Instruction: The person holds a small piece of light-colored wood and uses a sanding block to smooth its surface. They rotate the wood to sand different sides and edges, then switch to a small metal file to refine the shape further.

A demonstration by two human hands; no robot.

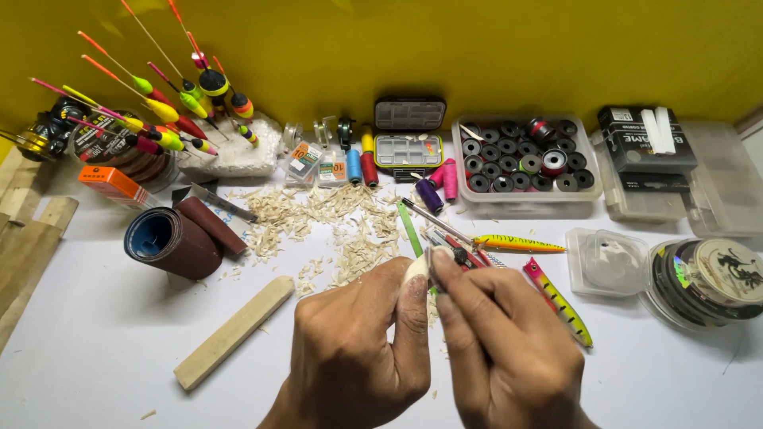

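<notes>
A small pale piece of carved wood (416, 268) is held at the lower centre of the frame, pinched in the grip of the left hand (358, 349), whose thumb and fingers are closed around it. The right hand (509, 349) is pressed against the same piece from the right, its thumb and forefinger closed narrowly on a slim tool with a dark tip (455, 256); whether the tool's edge touches the wood cannot be told. Both hands are held just above the white table (95, 334). A scatter of pale wood shavings (342, 226) is spread just above the hands, towards the middle of the frame. A long rectangular block of light wood (234, 331) is laid diagonally at the lower left, and a roll of dark red-brown sandpaper (171, 241) is set above it. At the upper left, a cluster of slender fishing floats with orange, yellow and pink tips (163, 107) is stuck upright in a white foam block (238, 155). To the right of the hands, two fish-shaped lures in yellow, orange and pink (556, 298) are laid on the table. A clear plastic box of black spools (524, 159) is placed at the upper right, with a small grey compartment case (408, 149) beside it.
</notes>
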